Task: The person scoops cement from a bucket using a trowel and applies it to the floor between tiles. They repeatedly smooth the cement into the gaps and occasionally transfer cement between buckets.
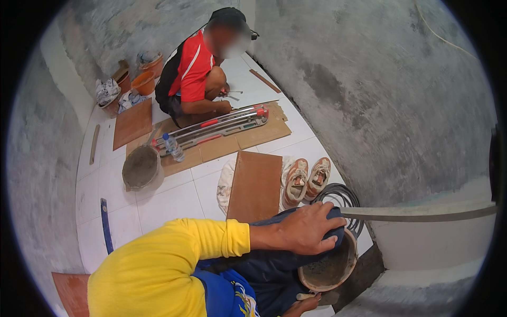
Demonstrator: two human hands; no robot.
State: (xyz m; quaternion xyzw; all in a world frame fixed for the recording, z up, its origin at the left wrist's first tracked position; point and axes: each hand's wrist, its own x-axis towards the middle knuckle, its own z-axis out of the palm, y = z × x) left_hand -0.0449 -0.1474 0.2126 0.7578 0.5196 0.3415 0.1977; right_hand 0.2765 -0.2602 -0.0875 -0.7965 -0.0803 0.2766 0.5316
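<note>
My left hand (309, 230), at the end of a yellow sleeve, lies over my dark-trousered knee with its fingers spread and nothing in them. At the lower edge, my right hand (305, 305) is partly cut off; its fingers close around a pale-handled tool (304, 296), whose working end is hidden. Right above that hand stands a round bucket (349, 259) with a grey-smeared inside, partly covered by my leg. A brown tile (254, 185) lies on a whitish sack just beyond my knee, beside a pair of worn shoes (296, 185).
A person in a red shirt (194, 79) squats beyond a tile cutter (211, 127) on cardboard. Left of it are a water bottle (173, 148) and a mortar bucket (141, 168). Coiled hose (340, 193) lies near the right wall, below a jutting ledge (422, 212). Orange buckets (143, 83) stand behind.
</note>
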